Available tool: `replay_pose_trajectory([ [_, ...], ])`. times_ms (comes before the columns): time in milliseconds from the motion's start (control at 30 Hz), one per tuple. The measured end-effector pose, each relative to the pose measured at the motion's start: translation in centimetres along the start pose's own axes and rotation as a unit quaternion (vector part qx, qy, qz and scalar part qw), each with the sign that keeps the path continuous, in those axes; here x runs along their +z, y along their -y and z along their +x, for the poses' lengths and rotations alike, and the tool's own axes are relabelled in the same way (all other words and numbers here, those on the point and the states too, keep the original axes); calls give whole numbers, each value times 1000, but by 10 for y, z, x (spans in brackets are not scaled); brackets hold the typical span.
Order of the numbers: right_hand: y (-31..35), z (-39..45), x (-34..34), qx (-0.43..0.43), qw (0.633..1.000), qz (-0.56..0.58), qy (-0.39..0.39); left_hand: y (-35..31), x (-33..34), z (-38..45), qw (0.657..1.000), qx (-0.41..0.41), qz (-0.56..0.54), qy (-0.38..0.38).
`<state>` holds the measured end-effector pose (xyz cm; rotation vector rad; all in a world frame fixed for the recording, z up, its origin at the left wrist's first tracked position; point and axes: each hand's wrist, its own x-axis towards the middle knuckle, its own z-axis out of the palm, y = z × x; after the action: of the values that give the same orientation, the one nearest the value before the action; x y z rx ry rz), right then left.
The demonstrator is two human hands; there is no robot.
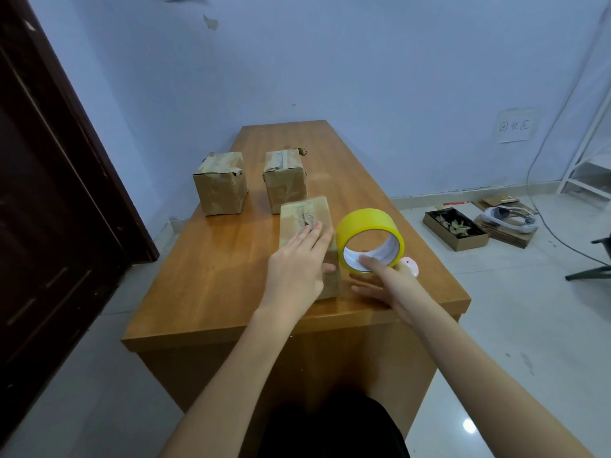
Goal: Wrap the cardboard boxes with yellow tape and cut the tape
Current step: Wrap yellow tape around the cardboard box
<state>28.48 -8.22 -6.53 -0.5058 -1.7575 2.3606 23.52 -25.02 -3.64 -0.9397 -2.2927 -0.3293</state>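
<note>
The wrap looks barely begun: the left hand (294, 272) presses flat, fingers straight, on the nearest cardboard box (309, 226), lying at the bench (211, 272) front. Just right of that box, the right hand (383, 282) hooks a finger through the yellow tape roll (370, 234). Next, I'd say, draw tape across the worn, scuffed lid.

table (211, 276): glossy wood | boxes (221, 186): worn matt cardboard | tape roll (367, 223): smooth yellow
</note>
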Motion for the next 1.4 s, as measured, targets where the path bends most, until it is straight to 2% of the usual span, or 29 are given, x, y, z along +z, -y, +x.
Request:
replay_pose_trajectory([
  [133, -2, 0, 23, 45, 997, 10, 69, 6, -4, -3, 999, -29, -18, -7],
  [200, 4, 1, 27, 18, 996, -12, 83, 9, -8, -3, 998, -51, -32, 2],
  [367, 9, 5, 22, -8, 999, 39, 35, 15, -13, -7, 985, -150, -91, 6],
  [467, 13, 5, 23, -32, 999, -16, 13, 15, -18, -9, 981, -154, -120, 12],
  [567, 31, 5, 18, -64, 990, -124, 13, 15, -20, -9, 970, -171, -166, 46],
  [633, 47, 3, 14, -73, 978, -197, 22, 15, -20, -8, 973, -158, -153, 67],
  [700, 58, -1, 14, -85, 963, -253, 23, 11, -20, -7, 992, -93, -66, 61],
  [767, 64, -5, 17, -94, 952, -290, 22, 7, -22, -6, 997, -47, -33, 56],
  [933, 68, -11, 26, -92, 944, -317, 24, 4, -23, -11, 997, -53, -34, 54],
  [1067, 70, -10, 34, -79, 932, -352, 49, 11, -23, -18, 993, -90, -37, 73],
  [1133, 69, -9, 41, -90, 909, -404, 50, 16, -19, -24, 991, -105, -46, 73],
  [1300, 65, -4, 59, -145, 823, -549, 27, 25, -9, -41, 991, -117, -56, 44],
  [1333, 63, -3, 60, -150, 819, -552, 31, 25, -8, -42, 991, -114, -52, 42],
  [1400, 63, -3, 59, -145, 842, -518, 44, 25, -5, -40, 992, -110, -44, 40],
])
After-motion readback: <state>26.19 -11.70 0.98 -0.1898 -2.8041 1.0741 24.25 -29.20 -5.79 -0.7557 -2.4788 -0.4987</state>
